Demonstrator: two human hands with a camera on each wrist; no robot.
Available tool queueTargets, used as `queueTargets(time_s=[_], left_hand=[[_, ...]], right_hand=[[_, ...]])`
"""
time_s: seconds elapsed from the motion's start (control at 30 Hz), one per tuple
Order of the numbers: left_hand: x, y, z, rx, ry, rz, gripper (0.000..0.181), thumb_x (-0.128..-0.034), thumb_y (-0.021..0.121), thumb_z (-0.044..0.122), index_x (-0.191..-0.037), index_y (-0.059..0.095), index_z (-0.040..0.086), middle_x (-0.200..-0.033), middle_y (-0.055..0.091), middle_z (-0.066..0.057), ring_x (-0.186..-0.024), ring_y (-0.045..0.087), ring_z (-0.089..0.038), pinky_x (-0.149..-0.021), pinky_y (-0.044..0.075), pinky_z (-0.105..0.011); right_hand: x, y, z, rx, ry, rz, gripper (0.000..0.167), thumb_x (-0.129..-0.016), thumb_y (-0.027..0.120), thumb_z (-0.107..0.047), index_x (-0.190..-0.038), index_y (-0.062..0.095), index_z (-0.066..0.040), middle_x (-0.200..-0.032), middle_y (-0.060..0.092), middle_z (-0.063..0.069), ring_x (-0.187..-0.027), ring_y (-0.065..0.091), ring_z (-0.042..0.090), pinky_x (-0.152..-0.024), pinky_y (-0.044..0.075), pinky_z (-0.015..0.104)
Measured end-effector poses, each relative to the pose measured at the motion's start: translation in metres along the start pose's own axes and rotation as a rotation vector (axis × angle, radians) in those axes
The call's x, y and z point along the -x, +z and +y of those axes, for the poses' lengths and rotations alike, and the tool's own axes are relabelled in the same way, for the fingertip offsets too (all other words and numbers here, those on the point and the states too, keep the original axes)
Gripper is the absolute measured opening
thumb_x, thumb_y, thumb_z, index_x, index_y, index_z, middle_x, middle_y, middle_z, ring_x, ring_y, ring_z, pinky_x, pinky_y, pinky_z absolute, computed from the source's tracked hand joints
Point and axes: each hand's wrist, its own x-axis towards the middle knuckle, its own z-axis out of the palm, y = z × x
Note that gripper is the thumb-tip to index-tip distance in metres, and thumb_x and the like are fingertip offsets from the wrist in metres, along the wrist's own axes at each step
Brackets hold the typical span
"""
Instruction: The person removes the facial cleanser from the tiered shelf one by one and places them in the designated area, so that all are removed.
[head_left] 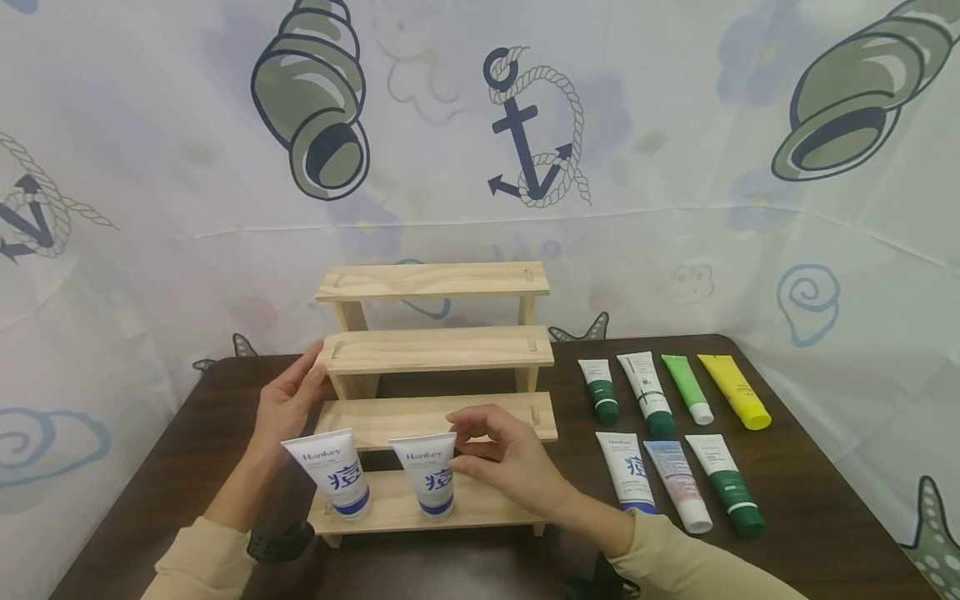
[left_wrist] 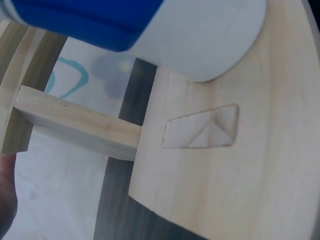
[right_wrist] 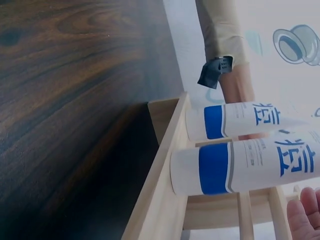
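A stepped wooden display rack (head_left: 438,350) stands on the table. Two white Hankey squeeze tubes with blue bands stand cap-down on its lowest step: the left tube (head_left: 335,473) leans left, the right tube (head_left: 427,473) is nearly upright. Both tubes also show in the right wrist view, the nearer tube (right_wrist: 250,167) below the other. My left hand (head_left: 288,400) grips the left end of the rack's second-highest board. Beside the right tube's upper right side is my right hand (head_left: 510,458), fingers loosely bent and not wrapped round it; whether its fingertips touch the tube I cannot tell.
On the dark wooden table (head_left: 225,417), several tubes lie in two rows right of the rack, among them a yellow tube (head_left: 735,392), a green tube (head_left: 687,389) and a blue-white tube (head_left: 630,471). A patterned curtain (head_left: 660,250) hangs close behind.
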Motion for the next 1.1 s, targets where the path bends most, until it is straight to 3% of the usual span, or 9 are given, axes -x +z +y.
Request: queueTargets(time_s=[0.23,0.4,0.67,0.9,1.1], left_hand=[[-0.001,0.000,-0.001,0.023,0.022,0.000,0.054,-0.0953,0.053,0.034,-0.145,0.038,0.019,-0.148,0.039,-0.007,-0.106,0.056,0.007,-0.087,0.045,-0.009],[0.000,-0.001,-0.001,0.001,0.014,-0.002,0.054,-0.0951,0.053,0.036,-0.145,0.038,0.021,-0.147,0.040,-0.005,-0.109,0.055,0.006,-0.088,0.045,-0.010],[-0.001,-0.001,-0.001,0.023,0.040,0.002,0.054,-0.0956,0.053,0.033,-0.144,0.038,0.016,-0.146,0.042,-0.005,-0.107,0.055,0.008,-0.091,0.045,-0.015],[-0.002,-0.001,0.000,0.015,0.034,0.000,0.054,-0.0956,0.053,0.034,-0.145,0.038,0.018,-0.147,0.041,-0.005,-0.107,0.055,0.009,-0.088,0.045,-0.011],[-0.001,-0.001,0.000,0.066,0.050,0.000,0.053,-0.0957,0.054,0.030,-0.144,0.038,0.014,-0.146,0.042,-0.004,-0.105,0.056,0.009,-0.088,0.045,-0.010]], right_hand=[[-0.001,0.008,0.004,-0.036,-0.023,-0.006,0.043,-0.079,0.069,0.008,-0.119,0.053,0.006,-0.113,0.053,0.031,-0.098,0.057,0.004,-0.088,0.054,0.034],[-0.002,0.011,0.008,-0.061,-0.031,-0.012,0.042,-0.079,0.068,0.008,-0.118,0.053,0.006,-0.112,0.054,0.030,-0.098,0.058,0.007,-0.087,0.054,0.033],[-0.002,0.013,0.008,-0.010,0.002,-0.003,0.039,-0.081,0.068,0.004,-0.117,0.056,0.002,-0.110,0.059,0.024,-0.098,0.063,0.016,-0.086,0.055,0.032],[-0.002,0.015,0.009,-0.025,-0.011,0.007,0.033,-0.082,0.067,0.004,-0.113,0.058,0.004,-0.108,0.061,0.025,-0.099,0.063,0.017,-0.087,0.055,0.034],[-0.001,0.017,0.010,-0.030,-0.033,0.022,0.028,-0.082,0.067,0.004,-0.108,0.059,0.006,-0.107,0.061,0.026,-0.099,0.064,0.019,-0.086,0.055,0.034]])
